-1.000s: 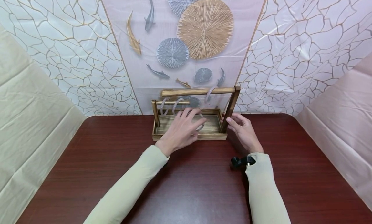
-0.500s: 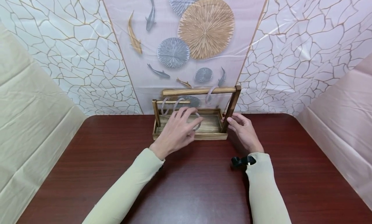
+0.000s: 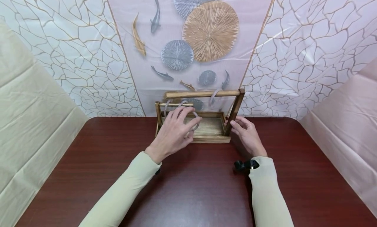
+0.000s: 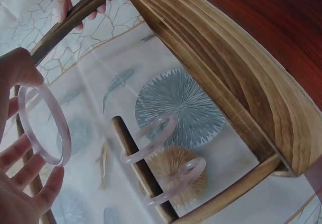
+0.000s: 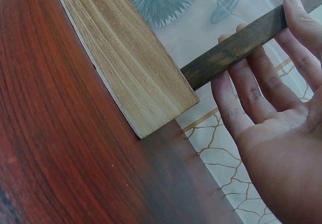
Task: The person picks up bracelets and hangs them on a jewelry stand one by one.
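Note:
My left hand pinches a translucent pale-lilac bangle by its edge, thumb on one side and fingertips on the other. In the left wrist view that bangle is a little apart from the free end of the short lower bar of a wooden jewelry stand. Two similar bangles, a nearer one and a farther one, hang on this bar. Another bangle hangs on the longer upper bar. With thumb and fingers on opposite sides, my right hand holds the stand's tall right post.
The stand's shallow tray base sits near the back of the dark red-brown table. A patterned backdrop rises right behind it, and pale cloth hangs at both sides. A black strap device is on the right wrist.
My left hand has moved left with the bangle, closer to the lower bar. The right hand keeps its hold on the post, and the stand stays put.

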The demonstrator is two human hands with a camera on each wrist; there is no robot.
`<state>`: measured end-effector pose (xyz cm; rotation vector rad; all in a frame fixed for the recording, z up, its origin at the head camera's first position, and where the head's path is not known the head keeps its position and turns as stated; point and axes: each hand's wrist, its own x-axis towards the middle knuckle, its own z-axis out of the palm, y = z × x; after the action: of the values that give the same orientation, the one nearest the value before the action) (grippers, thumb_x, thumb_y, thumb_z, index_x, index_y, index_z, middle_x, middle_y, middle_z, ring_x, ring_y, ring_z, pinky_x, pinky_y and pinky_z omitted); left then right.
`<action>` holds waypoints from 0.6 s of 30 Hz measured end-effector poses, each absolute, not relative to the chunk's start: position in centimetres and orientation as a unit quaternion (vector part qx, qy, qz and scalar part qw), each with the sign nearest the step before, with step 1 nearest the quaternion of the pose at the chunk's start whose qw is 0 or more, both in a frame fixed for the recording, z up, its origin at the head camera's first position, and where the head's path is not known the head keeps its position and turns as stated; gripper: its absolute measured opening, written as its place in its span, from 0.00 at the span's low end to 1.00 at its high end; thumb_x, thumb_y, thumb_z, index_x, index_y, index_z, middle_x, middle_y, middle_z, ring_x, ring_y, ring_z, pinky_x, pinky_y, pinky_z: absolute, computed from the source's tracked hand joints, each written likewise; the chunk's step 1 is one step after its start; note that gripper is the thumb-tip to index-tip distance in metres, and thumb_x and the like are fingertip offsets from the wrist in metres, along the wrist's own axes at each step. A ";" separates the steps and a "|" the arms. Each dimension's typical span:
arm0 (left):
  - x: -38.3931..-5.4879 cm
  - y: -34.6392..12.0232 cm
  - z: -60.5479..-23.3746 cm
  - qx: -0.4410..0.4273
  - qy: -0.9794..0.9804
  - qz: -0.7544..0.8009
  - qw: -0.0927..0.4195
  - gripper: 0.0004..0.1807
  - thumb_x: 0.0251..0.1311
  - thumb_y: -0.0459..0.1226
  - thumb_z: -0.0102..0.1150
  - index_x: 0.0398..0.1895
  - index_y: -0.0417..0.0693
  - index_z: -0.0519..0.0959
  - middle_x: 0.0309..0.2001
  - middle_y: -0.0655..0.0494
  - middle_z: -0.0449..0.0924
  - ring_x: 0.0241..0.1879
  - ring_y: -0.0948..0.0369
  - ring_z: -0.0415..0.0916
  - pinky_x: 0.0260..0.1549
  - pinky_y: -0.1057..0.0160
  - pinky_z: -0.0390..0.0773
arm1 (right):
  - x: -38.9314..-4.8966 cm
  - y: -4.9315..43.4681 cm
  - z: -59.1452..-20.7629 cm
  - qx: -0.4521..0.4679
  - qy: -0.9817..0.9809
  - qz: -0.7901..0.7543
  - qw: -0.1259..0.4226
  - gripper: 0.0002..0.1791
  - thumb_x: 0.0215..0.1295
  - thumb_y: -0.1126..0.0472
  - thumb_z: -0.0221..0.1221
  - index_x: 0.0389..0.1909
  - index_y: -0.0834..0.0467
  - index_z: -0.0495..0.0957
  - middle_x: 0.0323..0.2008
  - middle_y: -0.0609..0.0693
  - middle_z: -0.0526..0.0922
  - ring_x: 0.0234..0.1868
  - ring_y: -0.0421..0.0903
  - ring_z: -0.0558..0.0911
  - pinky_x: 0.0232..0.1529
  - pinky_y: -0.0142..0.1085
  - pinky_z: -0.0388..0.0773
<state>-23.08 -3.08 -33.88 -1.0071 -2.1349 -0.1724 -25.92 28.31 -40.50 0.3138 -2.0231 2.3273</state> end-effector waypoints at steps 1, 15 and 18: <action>-23.0 -3.2 -33.8 -0.393 -0.834 -0.067 0.381 0.26 0.53 0.37 0.62 0.58 0.60 0.79 0.63 0.48 0.73 0.63 0.46 0.70 0.56 0.47 0.77 | -26.0 28.3 -40.5 0.100 -0.655 0.749 0.021 0.16 0.71 0.59 0.62 0.56 0.59 0.77 0.50 0.50 0.88 0.55 0.43 0.86 0.54 0.31 0.82; -22.3 -4.7 -33.4 -0.375 -0.813 -0.086 0.437 0.26 0.51 0.37 0.64 0.57 0.58 0.81 0.62 0.48 0.75 0.64 0.46 0.70 0.58 0.48 0.76 | -26.0 28.3 -40.5 0.099 -0.657 0.747 0.021 0.18 0.72 0.59 0.61 0.59 0.62 0.75 0.48 0.45 0.86 0.54 0.41 0.86 0.54 0.30 0.82; -22.3 -5.0 -33.3 -0.373 -0.808 -0.090 0.447 0.26 0.50 0.37 0.66 0.56 0.57 0.81 0.62 0.47 0.75 0.63 0.46 0.70 0.59 0.47 0.76 | -26.0 28.4 -40.5 0.100 -0.658 0.746 0.020 0.16 0.72 0.59 0.61 0.57 0.59 0.77 0.47 0.43 0.86 0.54 0.41 0.85 0.54 0.30 0.82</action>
<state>-22.33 -5.02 -33.30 -0.9229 -2.0020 -0.2223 -26.01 28.35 -40.49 0.3095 -2.0393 2.3151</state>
